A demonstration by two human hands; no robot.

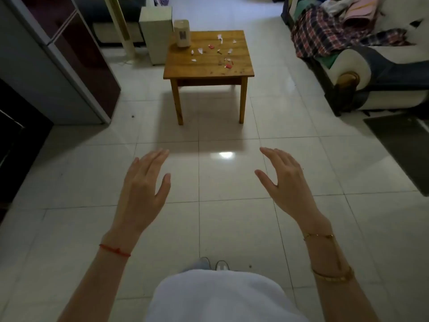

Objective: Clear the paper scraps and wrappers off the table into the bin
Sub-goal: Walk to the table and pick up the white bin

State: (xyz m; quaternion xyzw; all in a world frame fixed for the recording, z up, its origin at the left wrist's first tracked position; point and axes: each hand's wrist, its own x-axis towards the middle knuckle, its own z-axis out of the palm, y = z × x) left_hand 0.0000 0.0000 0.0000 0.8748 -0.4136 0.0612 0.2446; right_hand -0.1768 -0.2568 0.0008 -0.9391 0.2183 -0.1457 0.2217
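Glossy white tiled floor (pixel 232 126), fridge (pixel 58 66) at left, clothes-strewn sofa (pixel 362 66) at right, dim light

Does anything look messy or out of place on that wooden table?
Yes: white and red paper scraps lie scattered across the square wooden table, beside a beige cylindrical container at its far left corner.

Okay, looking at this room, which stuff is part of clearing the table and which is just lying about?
Part of the job:
- white paper scraps
- red wrappers
- wooden table
- left hand and right hand, both open and empty

Just lying about:
- beige container on the table's far left corner
- plaid clothes on the sofa
- fridge
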